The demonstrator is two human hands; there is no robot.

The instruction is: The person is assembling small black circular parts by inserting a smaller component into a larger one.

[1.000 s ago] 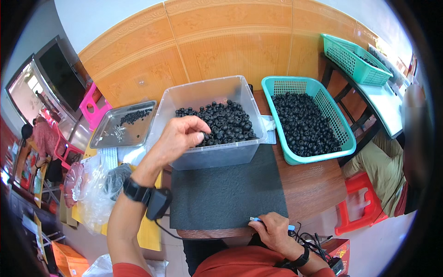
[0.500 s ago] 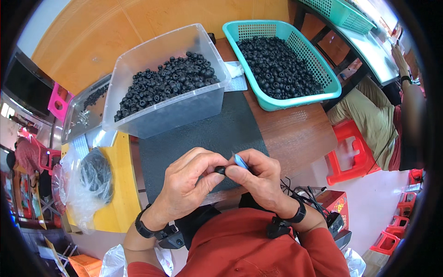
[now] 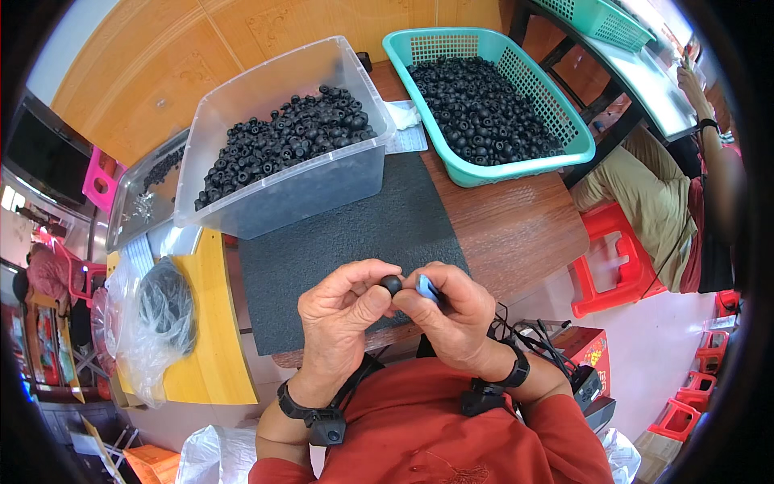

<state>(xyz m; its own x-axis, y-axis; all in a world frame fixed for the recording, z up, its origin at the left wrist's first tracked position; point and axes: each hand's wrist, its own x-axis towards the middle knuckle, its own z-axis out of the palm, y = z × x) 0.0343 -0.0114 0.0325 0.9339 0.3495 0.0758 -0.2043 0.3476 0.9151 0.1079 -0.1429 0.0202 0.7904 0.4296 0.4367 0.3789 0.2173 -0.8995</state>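
Between the thumb and fingers of my left hand is a small round black part, its smooth domed side showing. My right hand is closed around a small blue tool, mostly covered by the fingers; its working end cannot be made out. Both hands are close together over the near edge of a dark grey mat. Many similar black parts fill a clear plastic bin beyond my left hand. More of them lie in a turquoise basket at the far right of the table.
A yellow surface on the left bears a clear plastic bag with dark contents. Behind it stands a shallow clear tray. A red stool and a seated person are at the right. Cables hang beside my right forearm.
The black part has been turned, so its rounded side now shows. My left hand's fingers have shifted around it, and the blue tool is tilted differently in my right hand.
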